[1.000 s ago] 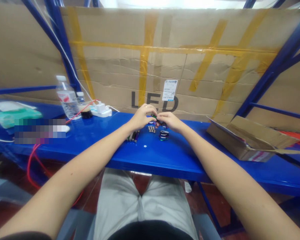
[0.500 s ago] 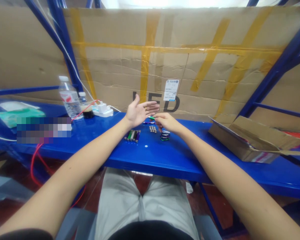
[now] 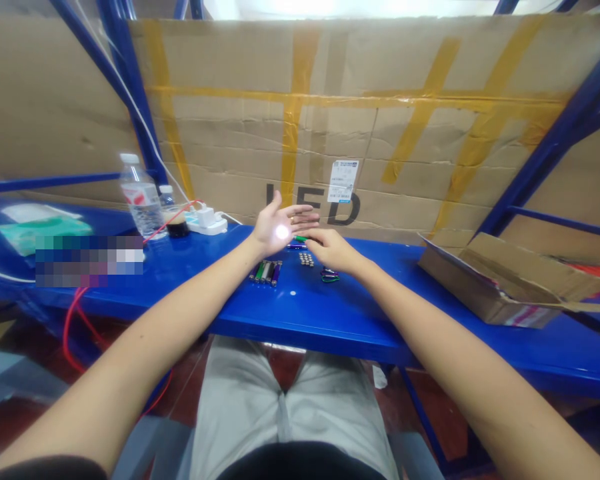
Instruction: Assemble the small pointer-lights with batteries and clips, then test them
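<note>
Your left hand (image 3: pixel 274 225) is spread wide, palm toward you, holding nothing, with a bright spot of light on the palm. Your right hand (image 3: pixel 336 251) is closed around the green torch (image 3: pixel 300 238), its front poking out past your fingers toward that palm. Whether the hands touch, I cannot tell. This looks like a check of the beam; the next move would call for a steady right grip and a clear left palm. A purple tube (image 3: pixel 297 247) lies under the gap between your hands. Nearer you than your left hand is the row of tubes (image 3: pixel 266 273); just left of your right hand sit the silver pieces (image 3: pixel 307 259), and just nearer you than it, the clips (image 3: pixel 330 276), on the desk (image 3: pixel 300 320).
</note>
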{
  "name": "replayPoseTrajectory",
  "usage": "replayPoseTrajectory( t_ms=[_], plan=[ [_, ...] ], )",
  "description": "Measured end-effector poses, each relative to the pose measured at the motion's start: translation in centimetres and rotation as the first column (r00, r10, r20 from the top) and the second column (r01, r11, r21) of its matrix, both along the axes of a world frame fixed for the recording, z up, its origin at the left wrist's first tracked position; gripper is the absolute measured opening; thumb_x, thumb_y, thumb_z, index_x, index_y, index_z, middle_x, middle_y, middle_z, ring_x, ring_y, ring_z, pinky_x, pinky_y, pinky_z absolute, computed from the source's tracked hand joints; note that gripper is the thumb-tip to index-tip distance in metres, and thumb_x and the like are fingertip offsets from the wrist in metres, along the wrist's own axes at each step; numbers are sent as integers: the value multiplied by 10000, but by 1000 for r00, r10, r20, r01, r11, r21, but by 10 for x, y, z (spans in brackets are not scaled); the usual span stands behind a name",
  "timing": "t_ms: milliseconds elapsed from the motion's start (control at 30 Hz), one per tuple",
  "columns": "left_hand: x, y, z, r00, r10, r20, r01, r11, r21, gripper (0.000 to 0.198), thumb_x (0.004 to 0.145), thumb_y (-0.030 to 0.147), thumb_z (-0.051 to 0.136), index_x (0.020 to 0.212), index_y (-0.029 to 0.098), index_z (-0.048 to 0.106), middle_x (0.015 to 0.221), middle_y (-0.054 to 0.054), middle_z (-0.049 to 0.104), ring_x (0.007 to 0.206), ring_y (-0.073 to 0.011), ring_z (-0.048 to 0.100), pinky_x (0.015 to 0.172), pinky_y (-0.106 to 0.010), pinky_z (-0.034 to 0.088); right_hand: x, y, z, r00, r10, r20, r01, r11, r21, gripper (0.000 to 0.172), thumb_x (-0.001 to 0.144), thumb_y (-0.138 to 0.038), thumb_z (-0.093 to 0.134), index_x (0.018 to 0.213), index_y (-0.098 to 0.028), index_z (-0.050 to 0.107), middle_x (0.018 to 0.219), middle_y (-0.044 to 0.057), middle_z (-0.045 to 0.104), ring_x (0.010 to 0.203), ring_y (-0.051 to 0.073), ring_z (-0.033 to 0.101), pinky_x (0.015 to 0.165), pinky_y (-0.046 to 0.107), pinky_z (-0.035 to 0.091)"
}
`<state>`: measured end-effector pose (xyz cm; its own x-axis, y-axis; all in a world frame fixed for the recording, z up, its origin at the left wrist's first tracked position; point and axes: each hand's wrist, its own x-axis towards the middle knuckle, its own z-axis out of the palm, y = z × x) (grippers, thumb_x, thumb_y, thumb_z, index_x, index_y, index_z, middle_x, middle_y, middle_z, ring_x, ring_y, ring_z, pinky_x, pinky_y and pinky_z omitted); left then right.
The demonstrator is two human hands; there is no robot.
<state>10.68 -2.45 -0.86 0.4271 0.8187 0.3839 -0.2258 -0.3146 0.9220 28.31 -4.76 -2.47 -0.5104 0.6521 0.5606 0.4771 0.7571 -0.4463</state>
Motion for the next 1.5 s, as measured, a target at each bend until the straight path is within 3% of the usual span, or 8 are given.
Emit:
replayPoseTrajectory(
  t_ms=[567,933,1167,1500],
  plan=[
    [0,0,0,997,36,-61,-34,999,30,915,820,871,257,1184,146,680,1256,-190,687,1230,-348,607,970,-483,506,0,-7,2,992,-55,115,42,993,110,361,879,-118,490,1124,-178,748,1159,96,749,1050,265,686,929,386,503],
    [-1,0,-1,999,36,-24,-36,999,22,923,815,881,225,1134,155,699,1228,-196,698,1203,-347,624,956,-480,514,-3,-9,1,994,-81,77,68,986,151,323,891,-142,483,1085,-168,739,1056,96,768,924,235,692,845,347,499],
    [-2,3,-3,1000,-10,29,9,1000,24,873,842,848,265,1138,156,708,1204,-185,712,1197,-343,630,960,-489,512,-3,-11,3,993,-88,82,75,986,149,345,880,-128,484,1104,-179,741,1086,94,763,956,244,694,875,360,500],
    [-2,3,-2,999,35,-31,-34,999,43,817,838,831,334,1143,171,706,1239,-183,698,1212,-350,621,976,-484,507,-2,-13,5,993,-94,72,83,987,141,352,877,-128,484,1107,-178,746,1108,98,757,979,249,691,903,368,495]
  ],
)
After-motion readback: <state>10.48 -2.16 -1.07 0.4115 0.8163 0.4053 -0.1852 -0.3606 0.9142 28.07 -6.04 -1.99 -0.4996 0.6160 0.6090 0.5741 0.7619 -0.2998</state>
